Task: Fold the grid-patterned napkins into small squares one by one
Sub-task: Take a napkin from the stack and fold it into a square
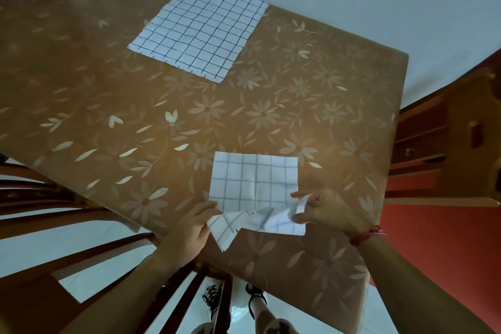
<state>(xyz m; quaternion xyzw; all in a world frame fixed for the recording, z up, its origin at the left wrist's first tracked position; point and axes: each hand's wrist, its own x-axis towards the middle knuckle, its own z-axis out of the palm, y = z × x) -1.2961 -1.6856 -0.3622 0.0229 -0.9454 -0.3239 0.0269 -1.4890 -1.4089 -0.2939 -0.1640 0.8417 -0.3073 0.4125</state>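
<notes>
Close to the near edge of the flower-patterned tabletop [95, 95] lies the nearer napkin [252, 182], white with a pale blue grid. Its far part sits flat, while its near edge is lifted and rumpled between the two hands. The left hand [189, 228] has a narrow grip on the near-left corner, pinching the cloth between thumb and fingers, and a pointed flap hangs just beside it toward the table's edge. The right hand [329, 211], with a red bracelet [366, 234] on its wrist, pinches the crumpled near-right corner, one finger stretched out over the cloth. Well apart from both hands, toward the far side, the far napkin [199, 26] lies spread flat and unfolded, its grid darker. A wooden chair [439, 144] stands at the right side.
</notes>
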